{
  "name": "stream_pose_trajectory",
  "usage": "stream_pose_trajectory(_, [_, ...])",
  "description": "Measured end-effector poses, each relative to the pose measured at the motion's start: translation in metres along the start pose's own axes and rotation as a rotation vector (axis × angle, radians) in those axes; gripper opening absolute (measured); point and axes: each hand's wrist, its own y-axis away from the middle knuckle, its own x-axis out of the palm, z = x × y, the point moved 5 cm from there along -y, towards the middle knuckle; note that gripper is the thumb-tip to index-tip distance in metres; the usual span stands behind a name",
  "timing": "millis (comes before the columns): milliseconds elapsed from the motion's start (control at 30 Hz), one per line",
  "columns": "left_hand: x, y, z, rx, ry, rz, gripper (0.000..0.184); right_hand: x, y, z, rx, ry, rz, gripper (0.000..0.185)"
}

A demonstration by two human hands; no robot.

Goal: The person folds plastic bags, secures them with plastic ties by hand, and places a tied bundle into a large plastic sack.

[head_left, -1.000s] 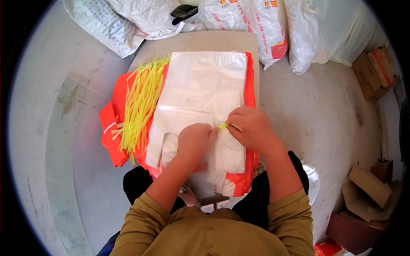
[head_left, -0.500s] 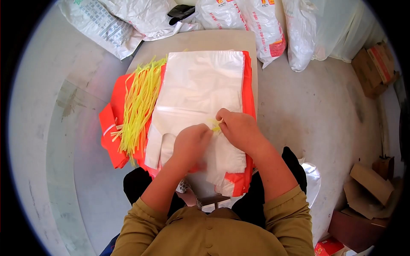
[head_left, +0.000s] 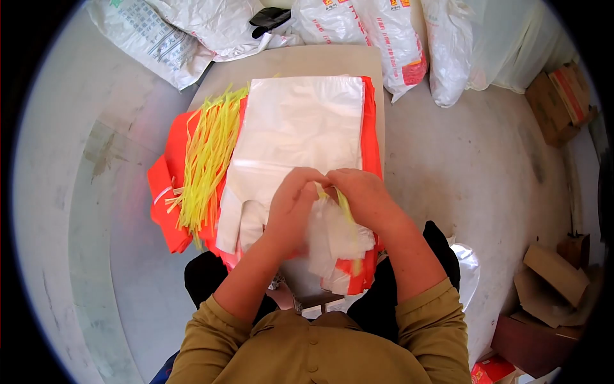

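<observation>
White plastic bags (head_left: 306, 115) lie stacked over red bags (head_left: 369, 137) on a beige board. Over the lower part of the stack, my left hand (head_left: 293, 208) and my right hand (head_left: 363, 197) meet at the fingertips. Both pinch a yellow strip (head_left: 345, 208) at the gathered part of a white bag (head_left: 329, 233); one end of the strip hangs down, blurred, below my right hand. To the left, a bundle of yellow strips (head_left: 208, 160) rests on red bags.
Folded red material (head_left: 167, 201) sticks out at the left. Full white sacks (head_left: 400, 51) and a black item (head_left: 270, 20) line the far side of the board (head_left: 307, 59). Cardboard boxes (head_left: 555, 105) stand at the right, with an open carton (head_left: 553, 288) lower down.
My hands have come together at the fingertips. The gathered white bag is lifted toward them, and a yellow end now hangs below my right hand.
</observation>
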Motion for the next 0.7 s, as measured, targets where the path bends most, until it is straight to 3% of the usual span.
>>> stream_pose_trajectory(33, [-0.002,0.000,0.006,-0.097,0.107,-0.070,0.024,0.000,0.000,0.000,0.006,-0.006,0.003,0.015])
stream_pose_trajectory(133, [0.003,-0.004,0.003,-0.100,-0.466,0.038,0.032,0.001,-0.001,0.000,0.013,-0.041,0.017,0.017])
stream_pose_trajectory(233, [0.008,-0.006,-0.003,-0.045,-0.609,0.083,0.028,-0.001,0.000,0.000,0.040,-0.091,0.039,0.017])
stream_pose_trajectory(433, [0.002,-0.008,0.019,-0.043,-0.529,-0.018,0.013,-0.001,0.001,-0.008,0.240,-0.228,-0.003,0.017])
stream_pose_trajectory(500, [0.000,-0.008,0.032,-0.246,-0.325,-0.035,0.013,-0.001,-0.001,-0.008,0.297,-0.252,-0.018,0.016])
stream_pose_trajectory(633, [0.002,-0.007,0.044,-0.417,-0.120,-0.068,0.016,-0.003,-0.001,-0.004,0.224,-0.261,0.071,0.014])
stream_pose_trajectory(700, [0.003,-0.008,0.043,-0.381,-0.126,-0.044,0.015,0.001,-0.002,-0.006,0.161,-0.267,0.033,0.014])
